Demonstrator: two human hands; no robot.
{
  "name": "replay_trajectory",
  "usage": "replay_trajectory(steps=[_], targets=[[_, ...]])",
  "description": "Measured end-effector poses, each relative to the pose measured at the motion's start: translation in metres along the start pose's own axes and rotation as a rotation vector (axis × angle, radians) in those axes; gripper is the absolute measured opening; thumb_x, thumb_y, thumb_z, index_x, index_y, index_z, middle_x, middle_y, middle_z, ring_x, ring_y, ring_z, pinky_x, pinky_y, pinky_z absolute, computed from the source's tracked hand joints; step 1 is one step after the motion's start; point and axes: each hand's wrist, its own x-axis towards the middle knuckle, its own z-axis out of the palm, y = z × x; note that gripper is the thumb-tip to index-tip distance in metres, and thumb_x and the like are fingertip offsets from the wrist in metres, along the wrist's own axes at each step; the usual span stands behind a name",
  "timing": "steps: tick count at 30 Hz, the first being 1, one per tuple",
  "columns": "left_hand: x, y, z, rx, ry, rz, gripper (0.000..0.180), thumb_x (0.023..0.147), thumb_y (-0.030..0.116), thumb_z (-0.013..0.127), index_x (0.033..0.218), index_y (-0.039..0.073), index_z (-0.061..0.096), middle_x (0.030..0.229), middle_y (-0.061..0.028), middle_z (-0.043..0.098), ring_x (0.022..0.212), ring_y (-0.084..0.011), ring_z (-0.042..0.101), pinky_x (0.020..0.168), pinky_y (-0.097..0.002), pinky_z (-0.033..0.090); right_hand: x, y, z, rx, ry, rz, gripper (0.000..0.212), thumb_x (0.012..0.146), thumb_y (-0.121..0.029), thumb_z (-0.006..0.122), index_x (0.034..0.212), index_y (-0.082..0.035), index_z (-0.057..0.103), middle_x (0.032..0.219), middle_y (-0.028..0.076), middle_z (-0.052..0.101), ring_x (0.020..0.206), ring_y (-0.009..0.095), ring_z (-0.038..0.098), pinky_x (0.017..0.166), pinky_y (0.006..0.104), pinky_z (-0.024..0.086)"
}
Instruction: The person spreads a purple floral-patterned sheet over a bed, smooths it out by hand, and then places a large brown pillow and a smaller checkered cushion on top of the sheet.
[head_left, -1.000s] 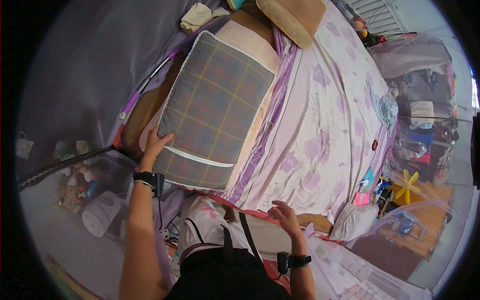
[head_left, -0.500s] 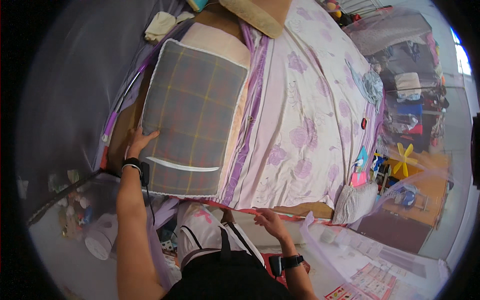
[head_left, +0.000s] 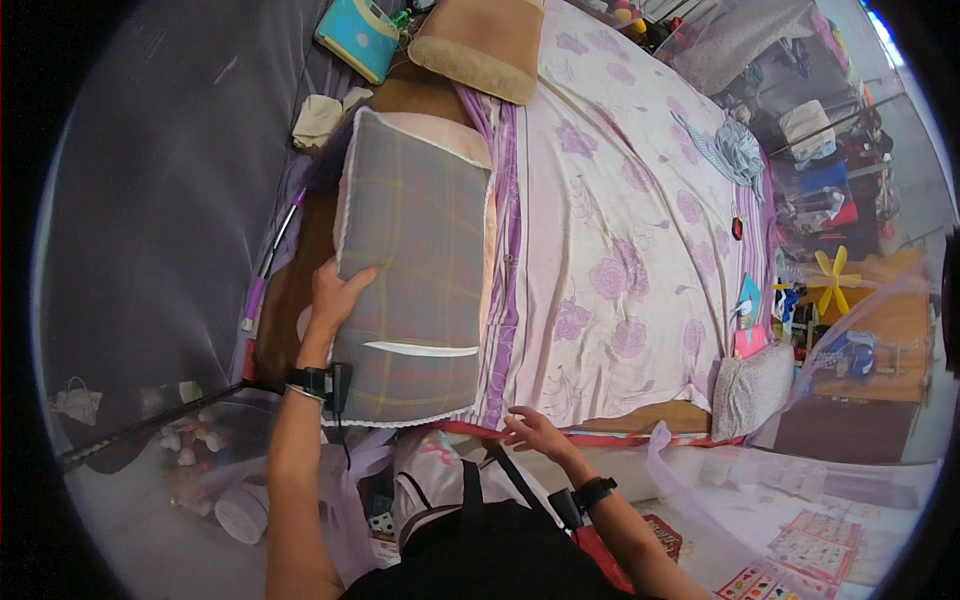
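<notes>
A grey plaid pillow [head_left: 415, 255] with white lacy trim lies lengthwise on the left part of the bed. A pale peach end [head_left: 440, 135] shows past its far edge, and a white strip [head_left: 420, 349] crosses its near part. My left hand [head_left: 338, 295] grips the pillow's left edge, thumb on top and the other fingers partly hidden at its side. My right hand [head_left: 537, 435] hovers by the bed's near edge, close to the pillow's near right corner, fingers loosely apart and holding nothing.
The floral sheet [head_left: 610, 250] spreads right of the pillow. A brown pillow [head_left: 480, 50] and a blue box-like object [head_left: 360, 40] lie at the far end. A purple-handled rod [head_left: 270, 260] runs along the left. A grey pillow [head_left: 750, 395] sits at right; purple netting [head_left: 700, 510] hangs nearby.
My left hand has pulled the plaid pillow's left edge inward, and the pillow now looks narrower and more bowed. The whole view has shifted, showing more of the bed's far end.
</notes>
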Motion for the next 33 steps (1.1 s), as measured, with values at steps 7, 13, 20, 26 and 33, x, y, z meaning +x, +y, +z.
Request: replay_trajectory(steps=[7, 13, 20, 26, 33], targets=[[-0.060, 0.163, 0.039, -0.066, -0.063, 0.478, 0.025, 0.065, 0.011, 0.068, 0.085, -0.002, 0.062, 0.079, -0.0124, 0.063, 0.071, -0.0198, 0.061, 0.064, -0.0283, 0.046, 0.028, -0.005, 0.029, 0.610, -0.512, 0.178, 0.061, 0.087, -0.050, 0.038, 0.130, -0.009, 0.024, 0.119, 0.018, 0.045, 0.099, 0.029, 0.054, 0.079, 0.0409, 0.048], [-0.122, 0.231, 0.103, -0.002, -0.088, 0.941, 0.023, 0.059, 0.017, 0.071, 0.071, -0.001, 0.062, 0.069, -0.0131, 0.057, 0.060, -0.0260, 0.055, 0.056, -0.0316, 0.044, 0.005, 0.019, 0.016, 0.748, -0.647, -0.052, 0.052, 0.089, -0.040, 0.039, 0.126, -0.005, 0.029, 0.121, 0.019, 0.043, 0.102, 0.033, 0.052, 0.085, 0.0446, 0.046], [-0.178, 0.304, 0.173, -0.222, -0.406, 1.265, 0.030, 0.057, 0.026, 0.065, 0.050, 0.000, 0.052, 0.066, -0.0111, 0.052, 0.059, -0.0258, 0.055, 0.052, -0.0362, 0.044, -0.020, 0.063, -0.055, 0.935, -0.305, -0.273, 0.042, 0.087, -0.033, 0.044, 0.117, -0.005, 0.043, 0.116, 0.014, 0.050, 0.104, 0.029, 0.050, 0.088, 0.0460, 0.043], [-0.167, 0.339, 0.214, -0.336, -0.504, 1.317, 0.026, 0.059, 0.024, 0.064, 0.067, 0.000, 0.056, 0.072, -0.0091, 0.053, 0.066, -0.0290, 0.055, 0.057, -0.0378, 0.044, -0.028, 0.069, -0.143, 1.409, -0.114, -0.535, 0.040, 0.086, -0.032, 0.045, 0.115, -0.005, 0.045, 0.116, 0.013, 0.051, 0.105, 0.029, 0.049, 0.088, 0.0469, 0.042], [-0.101, 0.232, 0.323, -0.282, -0.368, 0.903, 0.025, 0.065, 0.023, 0.064, 0.083, 0.005, 0.063, 0.078, -0.0131, 0.056, 0.074, -0.0294, 0.055, 0.067, -0.0378, 0.043, -0.011, 0.059, -0.210, 1.721, 0.249, -0.208, 0.034, 0.084, -0.032, 0.045, 0.107, -0.008, 0.053, 0.110, 0.011, 0.055, 0.102, 0.027, 0.050, 0.087, 0.0461, 0.040]])
